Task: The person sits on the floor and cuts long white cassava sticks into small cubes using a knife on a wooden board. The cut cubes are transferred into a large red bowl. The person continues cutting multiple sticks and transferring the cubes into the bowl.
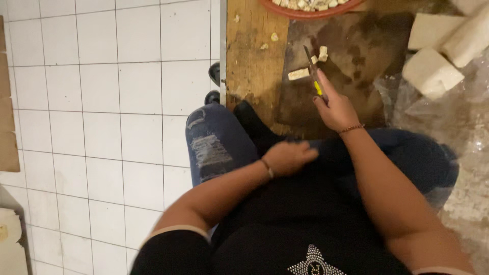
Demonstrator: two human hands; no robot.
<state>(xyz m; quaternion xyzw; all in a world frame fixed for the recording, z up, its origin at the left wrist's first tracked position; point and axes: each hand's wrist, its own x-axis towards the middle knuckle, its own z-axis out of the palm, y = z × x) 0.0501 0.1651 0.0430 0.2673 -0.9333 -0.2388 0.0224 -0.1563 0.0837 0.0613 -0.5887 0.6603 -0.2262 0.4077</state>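
Right hand closed around a yellow-handled knife, blade pointing toward 12 o'clock over a pale strip and small cut cubes on the dark, stained cutting board. Looks like mid-dicing; next cut probably needs the strip steadied and the blade squared across it. Left hand loosely curled, holding nothing, resting on the lap at 7 o'clock. Red bowl of cubes at 12, big pale blocks out at 2 o'clock.
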